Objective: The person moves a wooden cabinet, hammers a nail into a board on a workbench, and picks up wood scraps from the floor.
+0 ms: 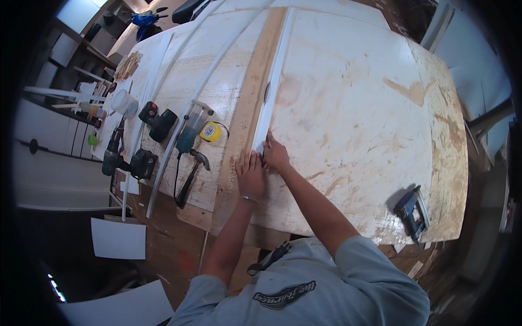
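My left hand (251,176) lies flat with its fingers outstretched, pressing on the near end of a long wooden board (252,81) and the white strip along its right edge. That narrow white strip (264,122) runs away from me across the worktable (348,103). Close beside the left fingertips, my right hand (277,156) is closed in a pinch at the strip. A thin dark thing shows at its fingers, too small to name. Farther up, a small dark object (266,92) lies against the strip.
Left of the board lie a claw hammer (190,176), a yellow tape measure (210,131), a corded teal power tool (188,136), two cordless drills (159,125) and long pale strips (209,70). A nail gun (411,213) rests at the near right edge. A clear tub (125,103) stands far left.
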Available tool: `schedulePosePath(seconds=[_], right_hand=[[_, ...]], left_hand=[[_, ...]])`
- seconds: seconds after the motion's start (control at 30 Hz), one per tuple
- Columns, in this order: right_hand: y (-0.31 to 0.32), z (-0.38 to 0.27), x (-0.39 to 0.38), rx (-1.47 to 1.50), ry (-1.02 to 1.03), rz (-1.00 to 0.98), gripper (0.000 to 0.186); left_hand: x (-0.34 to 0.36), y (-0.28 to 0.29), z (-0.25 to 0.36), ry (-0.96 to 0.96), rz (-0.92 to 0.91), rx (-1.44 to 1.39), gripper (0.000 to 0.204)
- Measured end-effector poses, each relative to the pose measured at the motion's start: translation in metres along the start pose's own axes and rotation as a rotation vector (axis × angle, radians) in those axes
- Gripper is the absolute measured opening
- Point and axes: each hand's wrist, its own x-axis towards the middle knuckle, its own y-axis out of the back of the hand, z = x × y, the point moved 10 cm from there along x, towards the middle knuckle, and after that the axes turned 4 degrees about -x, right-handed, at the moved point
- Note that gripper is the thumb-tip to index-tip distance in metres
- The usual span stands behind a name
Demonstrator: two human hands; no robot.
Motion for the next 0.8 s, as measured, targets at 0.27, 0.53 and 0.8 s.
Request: schedulePosePath(seconds=[0.27, 0.53, 0.8], right_hand=[[-0.076, 0.012, -0.156, -0.155, 0.041, -0.152, 0.064], [-0.127, 0.035, -0.291, -0.262, 0.131, -1.083, 0.037], [-0.057, 0.047, -0.158, 0.152, -0.202, -0.585, 0.025]], left_hand=[[-0.172, 0.030, -0.013, 0.184, -0.101, 0.033, 0.044], [-0.371, 0.110, -0.015, 0.497, -0.141, -0.020, 0.063], [-0.349, 0.058, -0.065, 0.936, -0.238, -0.533, 0.052]])
